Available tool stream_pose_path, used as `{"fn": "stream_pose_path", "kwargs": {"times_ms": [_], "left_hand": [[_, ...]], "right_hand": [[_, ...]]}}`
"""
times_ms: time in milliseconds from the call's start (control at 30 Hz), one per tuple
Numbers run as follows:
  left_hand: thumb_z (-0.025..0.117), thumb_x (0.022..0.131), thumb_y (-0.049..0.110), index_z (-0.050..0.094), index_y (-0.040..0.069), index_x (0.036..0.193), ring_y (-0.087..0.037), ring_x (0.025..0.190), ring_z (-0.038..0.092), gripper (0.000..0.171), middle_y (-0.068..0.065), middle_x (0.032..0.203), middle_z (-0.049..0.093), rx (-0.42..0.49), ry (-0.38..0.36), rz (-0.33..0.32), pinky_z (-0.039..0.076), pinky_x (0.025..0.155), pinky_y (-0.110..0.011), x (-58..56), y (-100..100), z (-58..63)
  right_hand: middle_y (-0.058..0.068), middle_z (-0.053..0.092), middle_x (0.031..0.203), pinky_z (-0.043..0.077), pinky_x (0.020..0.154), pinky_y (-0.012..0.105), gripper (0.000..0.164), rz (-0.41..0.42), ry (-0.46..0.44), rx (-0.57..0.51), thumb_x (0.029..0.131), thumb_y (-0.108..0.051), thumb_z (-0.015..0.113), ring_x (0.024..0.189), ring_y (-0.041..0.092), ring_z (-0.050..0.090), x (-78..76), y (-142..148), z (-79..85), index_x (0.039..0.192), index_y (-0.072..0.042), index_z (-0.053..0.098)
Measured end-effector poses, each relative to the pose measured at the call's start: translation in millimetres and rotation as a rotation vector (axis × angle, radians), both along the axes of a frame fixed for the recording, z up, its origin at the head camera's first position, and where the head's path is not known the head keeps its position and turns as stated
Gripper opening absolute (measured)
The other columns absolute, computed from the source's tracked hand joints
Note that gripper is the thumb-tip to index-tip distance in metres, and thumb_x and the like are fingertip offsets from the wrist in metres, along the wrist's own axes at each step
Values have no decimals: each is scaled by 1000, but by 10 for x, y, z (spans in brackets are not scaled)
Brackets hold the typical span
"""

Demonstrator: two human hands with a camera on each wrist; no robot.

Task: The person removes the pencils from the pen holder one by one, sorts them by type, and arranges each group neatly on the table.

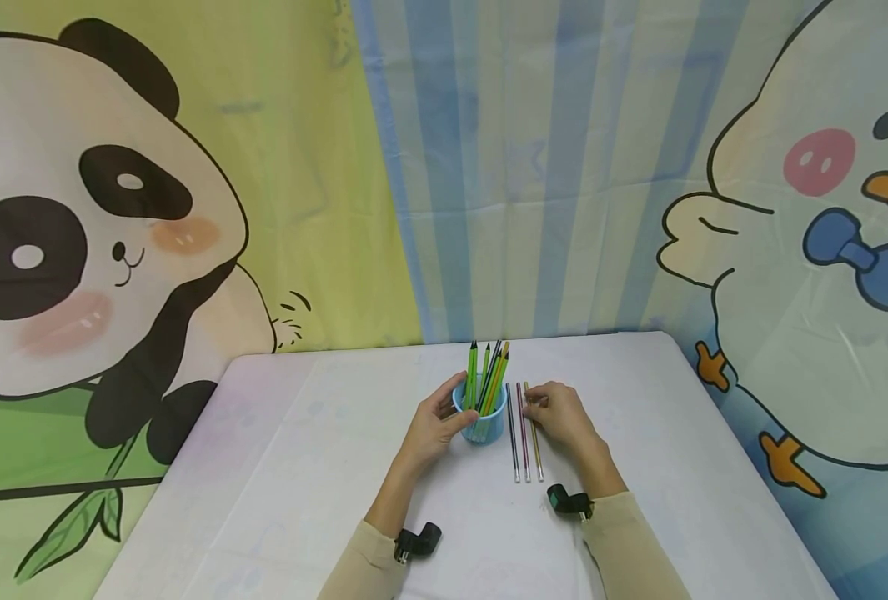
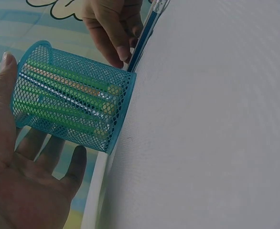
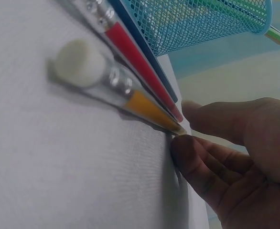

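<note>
A light blue mesh pencil cup (image 1: 491, 430) stands upright on the table, with several green pencils (image 1: 472, 371) and a few darker ones in it, points up. My left hand (image 1: 430, 429) holds the cup from its left side, thumb at the near rim and fingers behind. Right of the cup lie three pencils side by side: a dark blue one (image 1: 514, 433), a red one (image 1: 524, 442) and a yellow one (image 1: 537, 450). At the far end of the yellow pencil (image 3: 145, 108), my right hand (image 1: 559, 412) pinches it between thumb and forefinger. Its white eraser (image 3: 80, 63) faces me.
A white cloth covers the table (image 1: 301, 483), whose far edge lies just behind the cup. Behind hang printed curtains, a panda (image 1: 121, 208) on the left and a white duck (image 1: 789, 350) on the right. Small black cameras (image 1: 418, 542) sit on both wrists.
</note>
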State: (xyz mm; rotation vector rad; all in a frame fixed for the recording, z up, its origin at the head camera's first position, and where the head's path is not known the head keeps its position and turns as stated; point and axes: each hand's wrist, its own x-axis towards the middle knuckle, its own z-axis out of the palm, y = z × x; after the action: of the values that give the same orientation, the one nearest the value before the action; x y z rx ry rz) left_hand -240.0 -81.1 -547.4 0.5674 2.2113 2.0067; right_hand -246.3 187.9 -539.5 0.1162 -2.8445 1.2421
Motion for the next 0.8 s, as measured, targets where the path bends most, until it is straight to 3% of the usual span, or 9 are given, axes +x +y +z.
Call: {"fn": "stream_pose_path", "kwargs": {"times_ms": [167, 433, 633, 800], "left_hand": [[80, 93, 24, 45, 23, 159, -34, 137, 58, 75, -8, 155, 55, -1, 3, -1, 44, 116, -55, -5, 0, -7], [79, 94, 25, 45, 26, 158, -34, 135, 59, 73, -10, 154, 56, -2, 16, -10, 45, 115, -55, -22, -9, -19], [80, 94, 25, 45, 29, 157, -34, 135, 60, 72, -10, 154, 56, -10, 27, -8, 45, 115, -56, -32, -7, -25], [80, 93, 24, 46, 28, 157, -34, 134, 60, 72, -10, 153, 56, -7, 21, -5, 45, 115, -56, -20, -7, -21]], "right_hand": [[16, 75, 115, 56, 74, 36, 37, -10, 39, -19, 91, -12, 80, 85, 20, 68, 17, -6, 60, 126, 0, 73], [19, 73, 121, 62, 81, 45, 41, -14, 195, -46, 92, -11, 79, 96, 30, 73, 51, -41, 289, 131, -4, 70], [20, 72, 123, 62, 86, 48, 46, -11, 239, -88, 94, -12, 78, 99, 31, 73, 94, -70, 421, 139, -9, 66], [19, 73, 121, 62, 89, 48, 47, 15, 371, -168, 93, -8, 78, 98, 30, 74, 119, -116, 490, 139, -9, 66]]}}
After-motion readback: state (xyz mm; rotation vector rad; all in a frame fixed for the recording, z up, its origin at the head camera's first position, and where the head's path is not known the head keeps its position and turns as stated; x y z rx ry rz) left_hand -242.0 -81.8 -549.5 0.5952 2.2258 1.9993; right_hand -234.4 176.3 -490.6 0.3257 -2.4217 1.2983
